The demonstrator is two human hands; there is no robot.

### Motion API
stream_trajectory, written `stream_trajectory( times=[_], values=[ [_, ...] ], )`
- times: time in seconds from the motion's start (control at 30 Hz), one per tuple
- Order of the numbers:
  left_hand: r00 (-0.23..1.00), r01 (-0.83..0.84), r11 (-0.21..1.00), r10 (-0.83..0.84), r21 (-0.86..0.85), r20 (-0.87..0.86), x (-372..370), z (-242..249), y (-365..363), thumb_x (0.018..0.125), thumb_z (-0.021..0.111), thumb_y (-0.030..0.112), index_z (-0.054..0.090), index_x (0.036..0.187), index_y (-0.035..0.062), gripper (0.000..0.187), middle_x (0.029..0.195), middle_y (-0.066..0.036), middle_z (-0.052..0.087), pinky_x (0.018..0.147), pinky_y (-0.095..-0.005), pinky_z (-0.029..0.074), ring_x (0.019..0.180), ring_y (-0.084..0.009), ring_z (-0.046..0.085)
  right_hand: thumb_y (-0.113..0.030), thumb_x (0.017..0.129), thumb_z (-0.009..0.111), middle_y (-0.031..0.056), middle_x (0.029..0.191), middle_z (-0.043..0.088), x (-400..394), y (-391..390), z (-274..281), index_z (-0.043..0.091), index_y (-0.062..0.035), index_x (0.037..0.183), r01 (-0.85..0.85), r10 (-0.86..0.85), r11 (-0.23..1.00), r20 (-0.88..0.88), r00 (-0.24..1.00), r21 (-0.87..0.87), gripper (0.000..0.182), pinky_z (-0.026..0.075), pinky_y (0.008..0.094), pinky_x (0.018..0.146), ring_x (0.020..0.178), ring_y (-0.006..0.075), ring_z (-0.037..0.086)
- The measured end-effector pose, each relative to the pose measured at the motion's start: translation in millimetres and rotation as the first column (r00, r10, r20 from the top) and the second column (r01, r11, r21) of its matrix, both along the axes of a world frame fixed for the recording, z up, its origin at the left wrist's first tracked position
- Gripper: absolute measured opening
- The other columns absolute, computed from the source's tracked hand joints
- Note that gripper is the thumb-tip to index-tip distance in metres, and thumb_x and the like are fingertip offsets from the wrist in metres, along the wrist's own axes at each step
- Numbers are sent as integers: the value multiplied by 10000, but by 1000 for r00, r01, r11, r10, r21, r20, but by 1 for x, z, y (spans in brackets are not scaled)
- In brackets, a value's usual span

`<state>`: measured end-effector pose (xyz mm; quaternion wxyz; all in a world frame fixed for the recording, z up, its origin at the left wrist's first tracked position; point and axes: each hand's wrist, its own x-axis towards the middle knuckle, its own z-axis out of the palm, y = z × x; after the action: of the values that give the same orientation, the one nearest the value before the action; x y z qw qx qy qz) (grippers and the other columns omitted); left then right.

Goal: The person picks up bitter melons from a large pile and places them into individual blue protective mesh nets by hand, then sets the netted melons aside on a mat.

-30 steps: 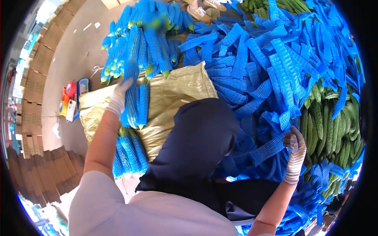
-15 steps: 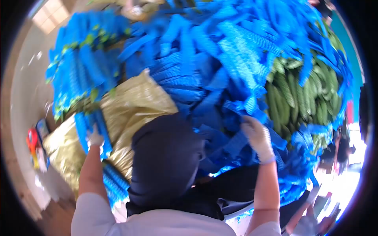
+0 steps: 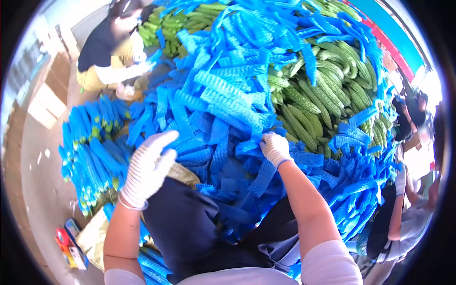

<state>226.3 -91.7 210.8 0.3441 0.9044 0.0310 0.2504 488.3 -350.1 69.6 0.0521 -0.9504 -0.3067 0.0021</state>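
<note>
My left hand (image 3: 151, 166), in a white striped glove, is raised over my knee with thumb and fingers apart and nothing in it. My right hand (image 3: 275, 148), gloved too, has its fingers closed on a blue foam net sleeve (image 3: 251, 148) at the edge of the pile. Loose blue net sleeves (image 3: 228, 90) are heaped in front of me. Just beyond my right hand lie many green, bumpy bitter melons (image 3: 316, 97). To the left, rows of bitter melons in blue sleeves (image 3: 92, 164) are stacked, green ends showing.
Red-handled scissors (image 3: 63, 237) lie at the lower left beside a yellowish plastic sack (image 3: 95, 232). A person (image 3: 111, 52) in a dark top crouches at the far left. Another person (image 3: 408, 221) sits close on my right. Cardboard boxes (image 3: 50, 97) stand by the left wall.
My left hand has come away from the blue-sleeved pieces at the left, rising and moving inward, now open. My right hand stays at the sleeve pile. The view has shifted, showing more melons and the crouching person.
</note>
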Motion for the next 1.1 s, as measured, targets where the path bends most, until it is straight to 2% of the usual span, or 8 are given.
stream_trajectory(
  times=[0.07,0.23,0.33,0.5,0.57,0.67,0.8,1.1],
  values=[
    [992,126,988,-127,90,12,29,18,-31,860,619,39,610,1177,14,317,1100,-107,640,879,-312,475,1002,-192,613,-238,799,676,114,909,650,-14,-7,35,680,-95,874,-36,65,917,-60,996,398,160,503,411,770,863,329,628],
    [920,155,813,-326,-562,-218,94,-8,-87,943,592,131,509,1259,32,342,1018,-46,627,779,-252,491,895,-105,596,-78,769,714,109,841,638,-67,-18,125,672,-68,916,-260,325,568,78,943,780,153,507,364,700,789,296,629],
    [889,106,400,-449,-910,-94,111,-16,-108,940,579,125,530,1235,54,307,967,-13,609,722,-238,495,868,-82,580,-46,729,747,96,829,617,-80,-26,125,634,-63,904,-334,382,505,141,913,796,209,508,362,686,775,290,625],
    [915,136,475,-396,-870,-74,127,-41,-110,929,550,74,573,1134,50,208,934,5,592,722,-243,503,845,-83,580,-104,782,750,62,842,610,-77,-25,87,571,-68,1012,-229,465,245,93,880,942,293,504,333,668,731,223,618],
    [917,156,516,-392,-842,-70,133,-43,-111,928,539,62,582,1100,47,178,927,7,587,726,-248,507,832,-81,578,-140,814,734,60,870,612,-75,-26,85,557,-47,1058,326,508,239,-404,761,915,315,505,324,674,724,198,616],
    [940,53,342,-333,-938,-68,140,-36,-123,936,591,149,566,1058,62,153,924,3,590,693,-228,495,802,-70,573,-176,820,734,80,881,602,-64,-29,90,557,-30,1067,65,410,436,-262,874,898,337,506,321,674,706,206,604],
    [935,-10,335,-331,-942,-128,141,-48,-117,918,608,124,567,1113,60,209,974,-9,597,760,-238,485,892,-76,562,-207,801,760,103,889,577,-61,-21,81,560,-30,1045,-121,446,412,-84,891,903,362,501,314,713,747,200,580],
    [933,121,378,-359,-918,-25,136,-49,-112,921,623,109,647,1042,54,135,966,18,619,802,-228,459,889,-64,555,-244,829,764,31,958,522,-72,-9,73,334,8,1381,610,639,190,-568,518,769,744,465,225,721,817,79,544]
  ],
)
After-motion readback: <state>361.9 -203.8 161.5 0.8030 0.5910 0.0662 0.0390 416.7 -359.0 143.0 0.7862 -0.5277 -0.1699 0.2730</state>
